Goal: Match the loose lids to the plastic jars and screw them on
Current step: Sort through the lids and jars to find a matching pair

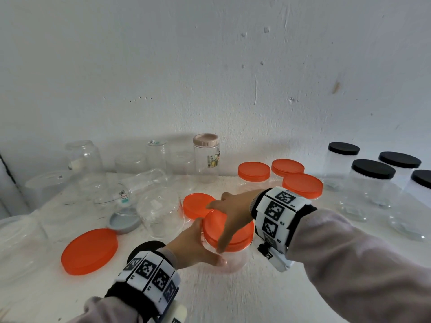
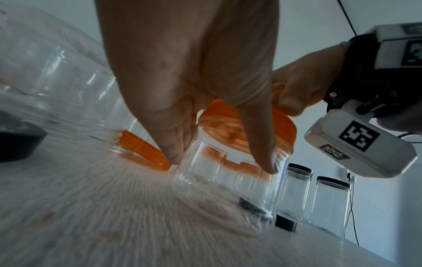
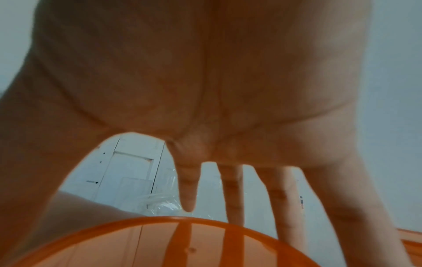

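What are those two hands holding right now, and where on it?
The left hand grips the clear jar by its side wall; the right hand grips the orange lid on top by its rim.

Left hand (image 1: 196, 245) reaching in from the lower left, palm turned inward, fingers (image 2: 173, 144) and thumb curled in a grip round the side of the clear plastic jar (image 1: 233, 257). Right hand (image 1: 233, 215) arched over from the right, wrist raised, fingers (image 3: 189, 189) spread and pointing down, thumb at the near edge, clasping the round orange plastic lid (image 1: 231, 229) from above. Both forearms in pale sleeves, each wrist wrapped in a black band with white marker blocks.
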{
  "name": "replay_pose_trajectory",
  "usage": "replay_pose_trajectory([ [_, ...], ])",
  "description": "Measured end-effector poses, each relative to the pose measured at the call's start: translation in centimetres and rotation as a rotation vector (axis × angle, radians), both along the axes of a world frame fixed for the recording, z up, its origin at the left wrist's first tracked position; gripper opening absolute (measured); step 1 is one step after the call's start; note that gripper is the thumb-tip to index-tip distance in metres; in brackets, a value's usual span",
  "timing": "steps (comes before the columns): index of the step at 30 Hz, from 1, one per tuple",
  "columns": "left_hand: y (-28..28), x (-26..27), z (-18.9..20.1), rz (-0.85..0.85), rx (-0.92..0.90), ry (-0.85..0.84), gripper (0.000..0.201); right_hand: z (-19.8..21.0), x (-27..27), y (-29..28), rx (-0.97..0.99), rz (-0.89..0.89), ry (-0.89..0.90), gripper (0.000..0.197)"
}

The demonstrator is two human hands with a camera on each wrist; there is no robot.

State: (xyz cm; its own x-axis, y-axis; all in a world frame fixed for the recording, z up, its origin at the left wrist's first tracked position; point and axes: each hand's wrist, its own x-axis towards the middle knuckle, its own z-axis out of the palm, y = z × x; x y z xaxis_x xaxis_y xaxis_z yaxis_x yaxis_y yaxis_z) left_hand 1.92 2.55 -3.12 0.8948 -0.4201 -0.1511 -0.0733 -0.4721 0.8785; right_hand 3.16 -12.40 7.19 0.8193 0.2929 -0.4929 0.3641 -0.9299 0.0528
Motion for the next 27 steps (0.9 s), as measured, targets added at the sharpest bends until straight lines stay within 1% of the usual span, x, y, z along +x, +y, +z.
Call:
replay_pose_trajectory([
  [2,0.0,0.0,0.0,-0.005,0.004,-0.003,0.12,0.3,0.1,-0.1,0.032,0.029,0.039,0.102],
  [5,0.0,0.0,0.1,0.002,0.007,-0.004,0.119,0.3,0.3,-0.2,0.052,0.025,0.03,0.096],
  [7,0.0,0.0,0.0,0.01,0.009,-0.001,0.116,-0.2,0.3,-0.2,0.048,-0.014,-0.01,0.097],
  [10,0.1,0.1,0.0,0.012,0.02,-0.009,0.11,-0.7,0.2,0.0,0.025,-0.051,-0.064,0.104],
  [13,0.1,0.1,-0.1,0.014,0.008,-0.003,0.113,-0.4,0.1,0.0,0.016,-0.024,-0.02,0.107],
  [16,0.0,0.2,-0.2,0.011,0.013,-0.007,0.111,0.3,0.1,-0.2,0.044,0.022,0.031,0.102],
  [18,0.1,0.2,-0.2,0.01,0.011,-0.009,0.11,0.2,0.2,-0.2,0.055,0.019,0.023,0.098],
  [23,0.1,0.2,-0.3,0.013,0.038,-0.021,0.108,-0.6,0.2,-0.2,0.034,-0.046,-0.047,0.101],
  [25,0.0,0.2,-0.3,0.015,0.026,-0.015,0.11,-0.5,0.2,-0.1,0.045,-0.029,-0.046,0.101],
  [27,0.0,0.2,-0.3,0.014,0.015,-0.013,0.113,-0.2,0.2,-0.1,0.096,0.006,-0.006,0.098],
])
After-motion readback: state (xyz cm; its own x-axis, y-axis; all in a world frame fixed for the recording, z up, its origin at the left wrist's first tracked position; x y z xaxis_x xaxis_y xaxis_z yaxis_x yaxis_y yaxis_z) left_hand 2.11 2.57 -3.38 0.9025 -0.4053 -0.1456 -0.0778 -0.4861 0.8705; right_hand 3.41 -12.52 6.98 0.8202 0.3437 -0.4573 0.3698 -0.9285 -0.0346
